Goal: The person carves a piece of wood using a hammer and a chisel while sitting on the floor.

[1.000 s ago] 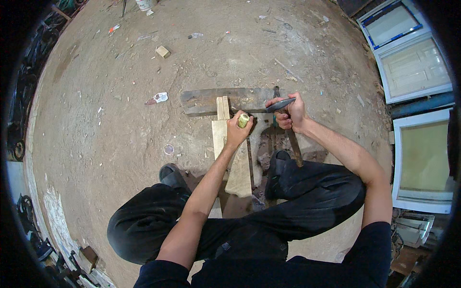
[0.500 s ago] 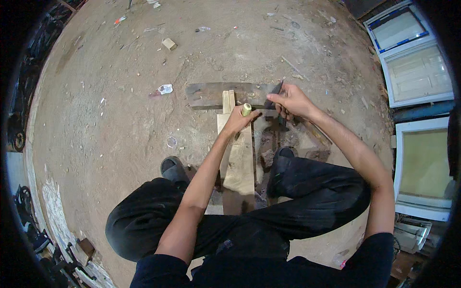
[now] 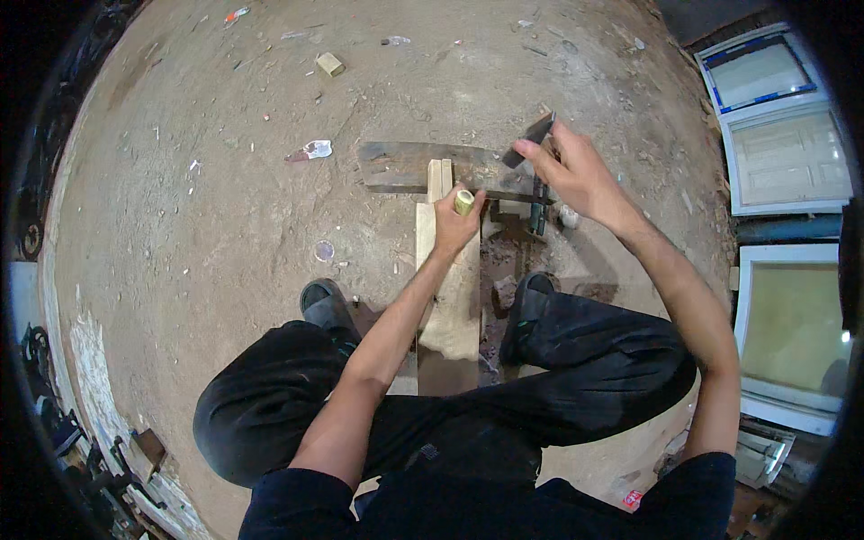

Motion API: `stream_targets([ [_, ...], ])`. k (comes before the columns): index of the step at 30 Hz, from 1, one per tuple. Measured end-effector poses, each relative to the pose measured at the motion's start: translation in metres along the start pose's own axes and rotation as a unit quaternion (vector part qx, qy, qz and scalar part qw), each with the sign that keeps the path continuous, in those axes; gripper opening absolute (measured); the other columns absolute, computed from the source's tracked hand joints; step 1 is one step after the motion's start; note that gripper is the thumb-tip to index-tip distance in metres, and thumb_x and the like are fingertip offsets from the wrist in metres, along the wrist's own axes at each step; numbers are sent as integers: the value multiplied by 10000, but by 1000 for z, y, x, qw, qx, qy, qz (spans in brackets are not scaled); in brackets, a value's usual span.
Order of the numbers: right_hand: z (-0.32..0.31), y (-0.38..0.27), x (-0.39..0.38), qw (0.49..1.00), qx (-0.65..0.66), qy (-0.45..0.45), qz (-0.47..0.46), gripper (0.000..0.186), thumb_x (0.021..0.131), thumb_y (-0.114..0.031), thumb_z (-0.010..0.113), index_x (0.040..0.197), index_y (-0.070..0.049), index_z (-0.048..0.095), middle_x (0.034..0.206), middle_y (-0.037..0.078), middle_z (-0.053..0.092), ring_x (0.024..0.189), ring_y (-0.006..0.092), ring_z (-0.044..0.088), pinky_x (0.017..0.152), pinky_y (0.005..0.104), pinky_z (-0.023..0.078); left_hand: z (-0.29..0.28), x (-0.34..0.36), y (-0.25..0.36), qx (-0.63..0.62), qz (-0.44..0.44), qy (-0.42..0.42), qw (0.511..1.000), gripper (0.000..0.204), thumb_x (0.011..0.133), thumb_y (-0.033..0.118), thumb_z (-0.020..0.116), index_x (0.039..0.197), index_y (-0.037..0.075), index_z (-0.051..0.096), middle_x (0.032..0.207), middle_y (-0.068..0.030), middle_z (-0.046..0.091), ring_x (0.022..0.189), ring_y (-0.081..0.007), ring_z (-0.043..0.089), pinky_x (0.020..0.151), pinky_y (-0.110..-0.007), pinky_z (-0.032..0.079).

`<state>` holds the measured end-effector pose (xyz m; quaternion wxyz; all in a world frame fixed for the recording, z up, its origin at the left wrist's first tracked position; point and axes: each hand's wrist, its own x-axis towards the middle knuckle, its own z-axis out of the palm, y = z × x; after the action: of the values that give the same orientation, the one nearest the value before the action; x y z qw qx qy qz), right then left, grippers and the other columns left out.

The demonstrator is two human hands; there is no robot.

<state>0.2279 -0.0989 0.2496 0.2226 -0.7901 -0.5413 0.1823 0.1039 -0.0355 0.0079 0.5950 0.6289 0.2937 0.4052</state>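
My left hand (image 3: 457,219) is closed around an upright pale yellow-green cylindrical handle (image 3: 463,202), over a pale wooden board (image 3: 448,324) and two narrow wood strips (image 3: 435,175). The board runs toward me from a grey weathered plank (image 3: 393,164) lying crosswise. My right hand (image 3: 580,180) grips a dark hammer (image 3: 529,144), raised above the plank's right part, right of my left hand. Under it a dark metal tool (image 3: 538,216) stands by the plank, partly hidden. The lower end of the yellow-green handle is hidden by my fingers.
My bent legs and shoes (image 3: 328,315) flank the board. White-framed glazed panels (image 3: 769,162) line the right side. A wood offcut (image 3: 329,65), a plastic scrap (image 3: 317,151) and other debris lie on the dirty floor (image 3: 198,234). Dark clutter (image 3: 63,432) fills the left edge.
My right hand has risen away from me with the hammer, exposing more of the dark tool below it. My left hand has shifted slightly forward in view along with the wood, as the whole view shifts.
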Motion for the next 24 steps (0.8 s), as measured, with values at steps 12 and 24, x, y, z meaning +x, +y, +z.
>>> stream_targets([
  [12, 18, 52, -35, 995, 50, -40, 70, 429, 917, -386, 592, 1085, 2, 517, 861, 205, 629, 818, 346, 622, 729, 424, 459, 40, -47, 14, 192, 62, -105, 974, 221, 681, 209, 661, 752, 68, 507, 668, -146, 563, 642, -379, 588, 547, -459, 449],
  [24, 21, 55, -41, 997, -8, -61, 54, 379, 914, -348, 605, 1109, -32, 529, 879, 180, 668, 853, 322, 663, 713, 430, 480, 37, -48, 4, 151, 211, -104, 960, 242, 804, 191, 660, 661, 85, 495, 554, -103, 506, 466, -291, 538, 429, -383, 409],
])
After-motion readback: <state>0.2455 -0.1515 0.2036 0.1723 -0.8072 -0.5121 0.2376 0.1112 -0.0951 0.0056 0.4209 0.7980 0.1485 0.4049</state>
